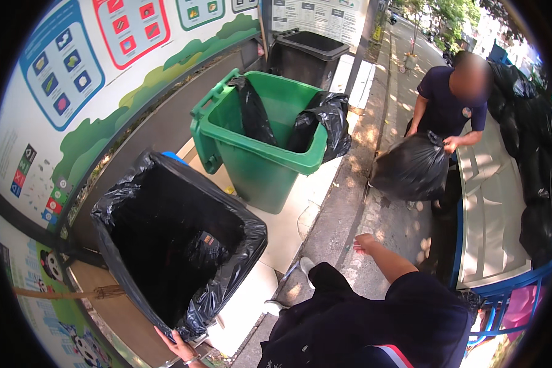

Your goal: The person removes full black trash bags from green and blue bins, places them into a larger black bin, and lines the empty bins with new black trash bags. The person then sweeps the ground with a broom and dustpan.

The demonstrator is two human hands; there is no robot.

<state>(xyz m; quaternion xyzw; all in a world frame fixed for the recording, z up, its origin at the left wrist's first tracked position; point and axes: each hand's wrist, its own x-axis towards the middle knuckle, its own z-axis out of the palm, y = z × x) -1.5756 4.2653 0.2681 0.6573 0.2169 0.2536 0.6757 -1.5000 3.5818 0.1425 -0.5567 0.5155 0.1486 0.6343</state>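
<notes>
My left hand (pixel 178 346) rests with spread fingers against the near corner of a wheeled bin lined with a black plastic bag (pixel 253 225). The liner is folded over the bin's rim, and a small piece of litter lies inside. My right hand (pixel 364 243) hangs over the pavement, holding nothing, with its fingers partly bent. Beyond the lined bin stands an open green wheeled bin (pixel 262 179), black plastic bags draped over its edges. A person (pixel 441 96) at the upper right holds a full, knotted black rubbish bag (pixel 409 170).
A black bin (pixel 303 55) stands behind the green one. On the right is a cart with a blue frame (pixel 510 283), a pale panel (pixel 487 207) and heaped black bags (pixel 533 161). An illustrated sign wall (pixel 106 106) runs along the left. A kerb (pixel 322 221) edges the tiled platform.
</notes>
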